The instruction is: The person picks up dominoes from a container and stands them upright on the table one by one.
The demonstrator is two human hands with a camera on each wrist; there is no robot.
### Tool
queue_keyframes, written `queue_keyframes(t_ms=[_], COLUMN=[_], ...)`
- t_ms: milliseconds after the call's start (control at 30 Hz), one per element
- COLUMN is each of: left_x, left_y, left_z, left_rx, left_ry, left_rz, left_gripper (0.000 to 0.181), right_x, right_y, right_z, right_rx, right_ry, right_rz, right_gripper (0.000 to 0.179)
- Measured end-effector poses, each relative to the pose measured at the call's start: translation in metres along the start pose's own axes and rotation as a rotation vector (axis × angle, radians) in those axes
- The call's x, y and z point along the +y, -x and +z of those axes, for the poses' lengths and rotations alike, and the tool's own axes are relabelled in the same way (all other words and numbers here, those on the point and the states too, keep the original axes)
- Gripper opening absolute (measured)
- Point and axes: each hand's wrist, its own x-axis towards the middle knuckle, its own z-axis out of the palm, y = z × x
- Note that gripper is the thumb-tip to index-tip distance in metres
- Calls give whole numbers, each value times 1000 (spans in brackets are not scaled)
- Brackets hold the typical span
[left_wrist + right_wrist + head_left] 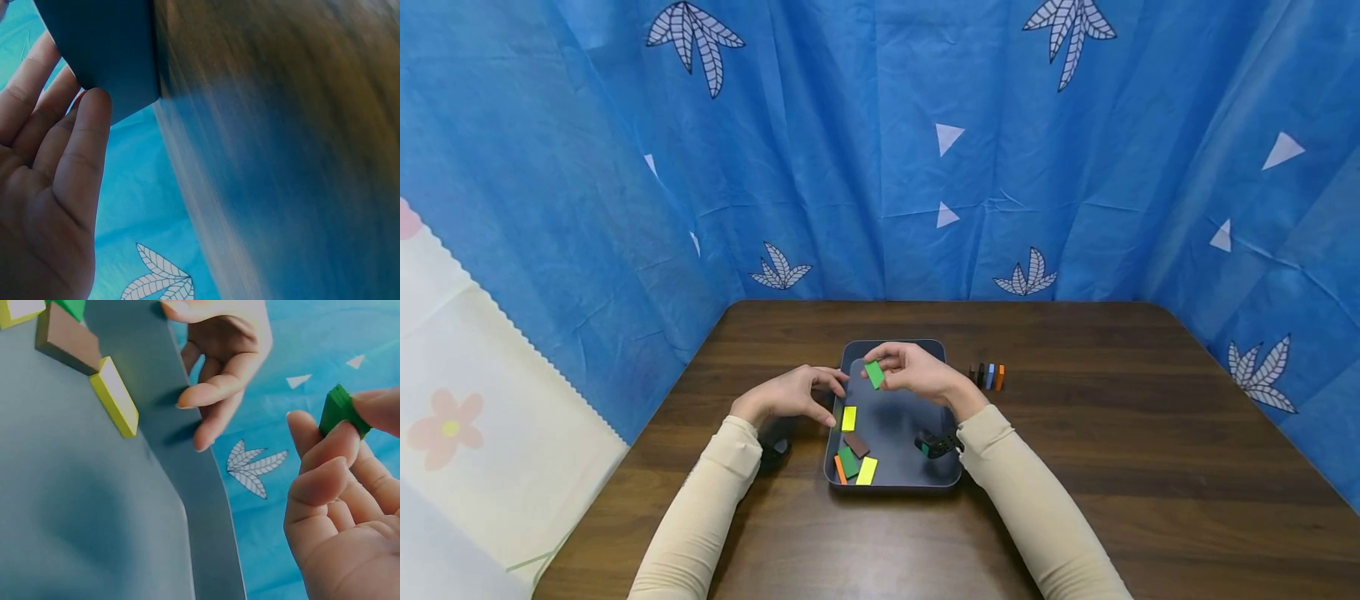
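Note:
Above the far part of a dark grey tray [902, 429], my right hand [919, 372] pinches a green block [875, 375] between thumb and fingers; the right wrist view shows this green block [340, 411] tilted in the fingertips. My left hand [793, 393] is at the tray's left side, fingers and thumb spread apart, its fingertips at the rim with no block in them. Inside the tray lie a yellow block [848, 418], a brown block [856, 444], another green block [847, 462], an orange block [840, 470] and a second yellow block [867, 471], gathered near the left side.
Right of the tray, a short row stands on the wooden table [1120, 433]: dark blocks [981, 375], a blue block [990, 375] and an orange block [1000, 377]. A blue curtain [880, 167] hangs behind the table. Black wrist devices [934, 445] sit below both hands.

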Motion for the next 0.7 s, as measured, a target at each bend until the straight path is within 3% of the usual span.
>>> queue_keyframes(t_ms=[467, 700], left_x=[-1, -2], left_y=[0, 1], left_z=[0, 1], left_rx=[9, 12], left_ry=[19, 33], left_rz=[-8, -5], left_gripper=[40, 39], right_x=[1, -6], right_y=[27, 43], right_z=[-23, -32], right_rx=[69, 126], right_ry=[-146, -73], right_rz=[-64, -68], right_gripper=[54, 61])
